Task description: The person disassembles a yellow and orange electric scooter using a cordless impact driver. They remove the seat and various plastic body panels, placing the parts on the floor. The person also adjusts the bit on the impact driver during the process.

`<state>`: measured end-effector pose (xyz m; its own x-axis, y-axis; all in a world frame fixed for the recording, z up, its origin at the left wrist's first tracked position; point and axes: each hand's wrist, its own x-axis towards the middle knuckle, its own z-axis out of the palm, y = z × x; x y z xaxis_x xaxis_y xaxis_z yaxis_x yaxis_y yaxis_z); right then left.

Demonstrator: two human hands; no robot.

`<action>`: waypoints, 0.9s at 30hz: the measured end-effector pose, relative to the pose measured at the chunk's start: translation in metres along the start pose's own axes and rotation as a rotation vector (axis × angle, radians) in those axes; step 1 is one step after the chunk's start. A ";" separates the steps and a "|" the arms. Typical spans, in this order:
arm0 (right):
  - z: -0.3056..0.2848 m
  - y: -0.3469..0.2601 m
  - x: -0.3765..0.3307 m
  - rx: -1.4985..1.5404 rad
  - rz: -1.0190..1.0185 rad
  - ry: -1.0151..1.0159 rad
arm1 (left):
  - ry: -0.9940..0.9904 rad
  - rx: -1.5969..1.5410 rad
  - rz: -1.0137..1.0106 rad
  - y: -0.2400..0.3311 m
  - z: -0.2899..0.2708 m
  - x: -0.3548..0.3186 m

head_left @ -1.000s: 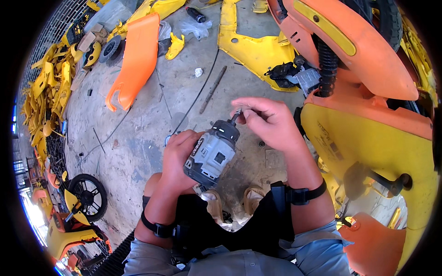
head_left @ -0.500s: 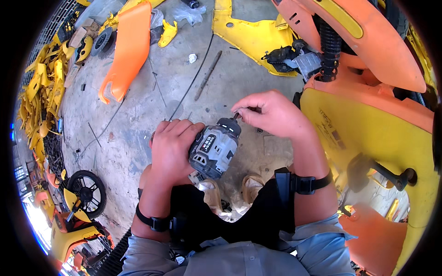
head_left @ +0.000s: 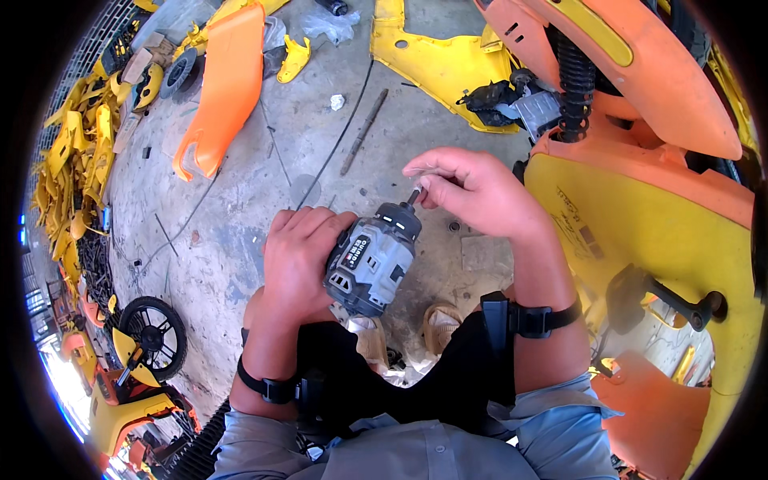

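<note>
My left hand (head_left: 302, 252) is closed round a grey and black cordless power driver (head_left: 373, 260), its handle mostly hidden under the hand. The driver's nose tilts up and to the right, with a slim dark bit (head_left: 414, 194) in it. My right hand (head_left: 472, 192) is curled at the tip of that bit, thumb and fingers bent toward each other. Something small, thin and pale shows between thumb and forefinger; I cannot make out its kind. The fingertips hide the very end of the bit.
At the right stands a vehicle with orange and yellow panels (head_left: 640, 208), a black spring shock absorber (head_left: 576, 84) and a footpeg (head_left: 680, 308). An orange panel (head_left: 228, 88) and a yellow panel (head_left: 448, 68) lie ahead. A wheel (head_left: 152, 336) and piled yellow parts are at left.
My right hand has shifted slightly up along the bit, its fingers a little looser at the tip. The driver has turned slightly in my left hand.
</note>
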<state>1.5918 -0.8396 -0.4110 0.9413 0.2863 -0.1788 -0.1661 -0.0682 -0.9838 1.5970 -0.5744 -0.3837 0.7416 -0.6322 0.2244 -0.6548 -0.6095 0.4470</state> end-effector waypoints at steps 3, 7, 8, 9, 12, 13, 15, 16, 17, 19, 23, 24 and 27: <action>-0.001 0.001 0.000 0.043 -0.072 -0.002 | 0.026 -0.026 -0.028 -0.004 0.001 -0.002; 0.002 0.007 0.001 0.033 -0.095 -0.001 | 0.010 -0.056 -0.067 -0.005 0.002 -0.003; 0.002 0.010 0.001 0.023 -0.098 -0.010 | 0.001 -0.063 -0.071 -0.004 0.003 -0.002; 0.003 0.010 0.002 -0.005 -0.113 0.004 | 0.002 -0.074 -0.085 -0.005 0.004 -0.003; 0.005 0.011 0.004 -0.065 -0.133 0.045 | 0.001 -0.126 -0.122 -0.008 0.011 -0.006; 0.006 0.010 0.004 -0.068 -0.126 0.056 | 0.000 -0.154 -0.133 -0.008 0.013 -0.006; 0.005 0.006 0.004 -0.077 -0.109 0.077 | -0.015 -0.209 -0.147 -0.008 0.014 -0.005; 0.005 0.004 0.004 -0.082 -0.099 0.087 | -0.029 -0.236 -0.151 -0.009 0.014 -0.004; 0.005 0.003 0.003 -0.087 -0.090 0.097 | -0.043 -0.263 -0.155 -0.009 0.014 -0.004; 0.004 0.007 0.004 -0.076 -0.114 0.098 | -0.019 -0.296 -0.140 -0.011 0.018 -0.004; 0.004 0.008 0.005 -0.066 -0.111 0.113 | -0.035 -0.347 -0.132 -0.013 0.019 -0.004; 0.005 0.007 0.005 -0.066 -0.096 0.128 | -0.033 -0.367 -0.123 -0.012 0.018 -0.003; 0.009 0.005 0.007 -0.055 -0.057 0.167 | -0.028 -0.418 -0.119 -0.009 0.016 0.000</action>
<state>1.5950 -0.8291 -0.4173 0.9853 0.1285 -0.1128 -0.0989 -0.1102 -0.9890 1.6002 -0.5769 -0.4016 0.8002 -0.5855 0.1295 -0.4456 -0.4360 0.7819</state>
